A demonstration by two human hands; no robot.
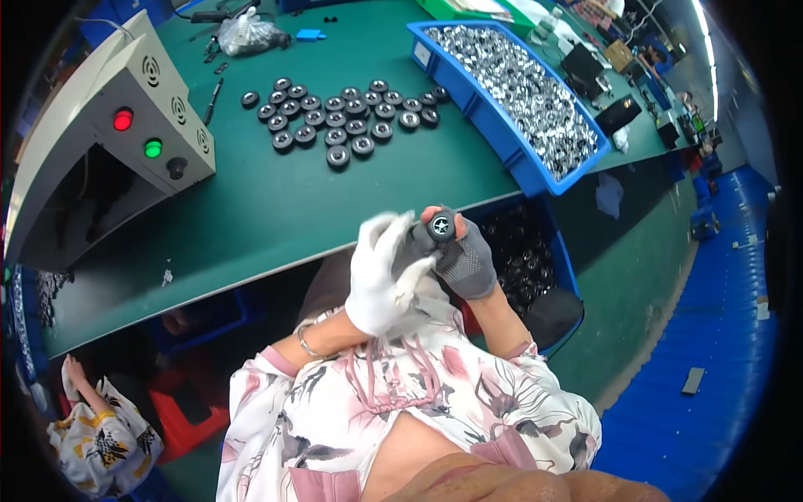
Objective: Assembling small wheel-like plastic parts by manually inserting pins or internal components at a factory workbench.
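My right hand, in a grey mesh glove with bare fingertips, grips a small black toy wheel with a silver star-shaped hub. Close on its left is my left hand in a white glove. The fingers and thumb of that hand curve apart around a dark grey shape beside the wheel, which I cannot make out. Both hands are in front of my body, just off the table's near edge. Several black wheels lie grouped on the green table beyond them.
A blue bin full of shiny silver parts stands at the right. Below the table edge, another blue bin holds dark parts. A grey machine with red and green lights fills the left. Another person is at lower left.
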